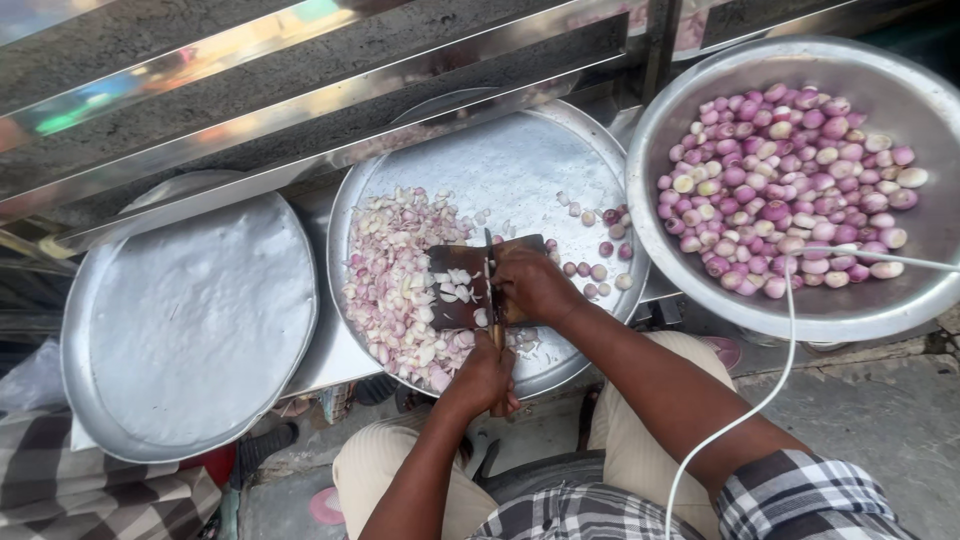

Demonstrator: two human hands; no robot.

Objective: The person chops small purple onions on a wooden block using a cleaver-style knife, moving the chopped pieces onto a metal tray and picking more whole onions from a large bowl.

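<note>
Head view, looking down over the person's lap.

1. Left hand (483, 378): clenched around the handle of a knife (491, 290), near edge of the middle tray. The blade runs away from the body across the board, edge down, so each stroke falls on the board.
2. Right hand (530, 282): fingers curled down on the board just right of the blade, apparently pinning a shallot for cutting; the piece itself is hidden under the fingers, so what exactly it grips cannot be told.
3. Cutting board (455, 285): small, dark, lying flat inside the middle tray (500, 160), so cut pieces spill straight onto the metal.
4. Chopped shallot pile (395, 275): pale pink and white pieces, heaped on the tray left of the board, some on the board itself.
5. Whole peeled shallots (600, 270): a few loose on the tray, right of the board, near the right hand.
6. Large metal bowl (900, 300): far right, holding many peeled shallots (785, 185).
7. Left tray (190, 320): round, bare metal.
8. White cable (745, 415): hangs over the right forearm.
</note>
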